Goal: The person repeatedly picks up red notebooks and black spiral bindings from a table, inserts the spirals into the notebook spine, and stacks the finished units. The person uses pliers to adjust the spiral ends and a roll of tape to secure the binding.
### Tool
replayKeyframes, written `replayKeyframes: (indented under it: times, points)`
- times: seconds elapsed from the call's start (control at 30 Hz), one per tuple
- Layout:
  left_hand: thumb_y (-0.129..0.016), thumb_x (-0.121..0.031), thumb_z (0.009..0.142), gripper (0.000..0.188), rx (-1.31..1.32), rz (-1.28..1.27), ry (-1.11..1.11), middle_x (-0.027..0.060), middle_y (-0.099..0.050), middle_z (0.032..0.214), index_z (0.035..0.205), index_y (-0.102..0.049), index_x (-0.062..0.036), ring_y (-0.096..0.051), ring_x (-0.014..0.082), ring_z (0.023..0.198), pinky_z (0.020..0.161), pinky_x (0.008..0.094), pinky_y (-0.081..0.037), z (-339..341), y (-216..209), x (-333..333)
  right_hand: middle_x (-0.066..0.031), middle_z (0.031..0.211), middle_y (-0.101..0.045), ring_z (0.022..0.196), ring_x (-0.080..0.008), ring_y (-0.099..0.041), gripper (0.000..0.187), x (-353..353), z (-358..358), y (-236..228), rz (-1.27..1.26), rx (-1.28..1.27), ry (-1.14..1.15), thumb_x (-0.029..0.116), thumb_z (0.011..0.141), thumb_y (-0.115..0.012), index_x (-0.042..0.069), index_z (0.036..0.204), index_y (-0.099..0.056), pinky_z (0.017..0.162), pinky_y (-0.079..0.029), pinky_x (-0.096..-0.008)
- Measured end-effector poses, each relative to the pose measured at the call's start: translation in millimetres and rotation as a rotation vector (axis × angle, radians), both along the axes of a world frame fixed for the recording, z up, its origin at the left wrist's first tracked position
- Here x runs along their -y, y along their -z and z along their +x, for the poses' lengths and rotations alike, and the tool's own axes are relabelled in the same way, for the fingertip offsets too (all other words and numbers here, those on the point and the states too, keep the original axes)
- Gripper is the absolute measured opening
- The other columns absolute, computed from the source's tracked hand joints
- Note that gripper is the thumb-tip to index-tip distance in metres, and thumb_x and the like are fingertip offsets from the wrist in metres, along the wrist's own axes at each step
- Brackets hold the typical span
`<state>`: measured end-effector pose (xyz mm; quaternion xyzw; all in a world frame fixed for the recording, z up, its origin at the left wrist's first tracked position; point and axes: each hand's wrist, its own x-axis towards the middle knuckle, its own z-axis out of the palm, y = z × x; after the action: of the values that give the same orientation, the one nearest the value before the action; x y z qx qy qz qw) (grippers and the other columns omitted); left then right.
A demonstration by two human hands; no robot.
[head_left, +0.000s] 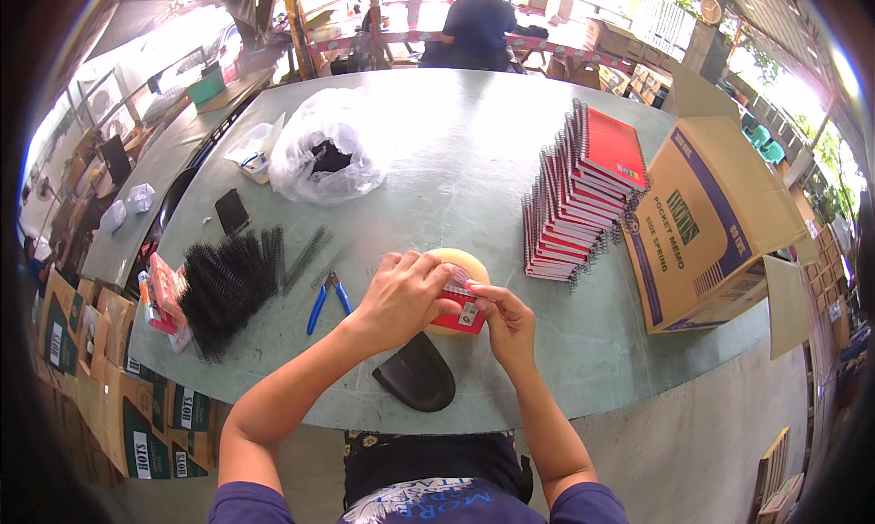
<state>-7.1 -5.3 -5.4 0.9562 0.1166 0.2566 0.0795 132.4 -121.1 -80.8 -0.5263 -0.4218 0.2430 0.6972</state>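
Near the table's front edge, a small red memo notebook is between my two hands. My left hand lies across its upper left side, with fingers bent over it and the thumb on the cover. At the right edge, my right hand pinches the notebook between thumb and fingers. Behind and under it shows a round yellowish thing, mostly covered, so its kind is unclear. A black rounded flat piece lies just in front. Blue-handled pliers rest left of my left hand.
Black spiral binding coils are heaped at the left by red-and-white boxes. A clear plastic bag with dark contents stands farther back. Right are a tall stack of red spiral notebooks and an open carton. A person sits beyond.
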Motion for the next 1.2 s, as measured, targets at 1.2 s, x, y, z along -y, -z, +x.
replayKeyframes:
  times: [1.2]
  points:
    - [-0.061,-0.009,0.078,0.025,-0.192,-0.46,0.572,0.016,-0.061,0.09,0.101,-0.061,0.0006,-0.058,0.0299,0.089,0.081,0.0382,-0.045,34,-10,-15,-0.0151,0.076,-0.062,0.064,-0.0261,-0.06,0.016,24,-6,-15,-0.314,0.475,0.292,0.015,0.083,-0.064,0.001,0.091,-0.064,0.057,-0.045,-0.0349]
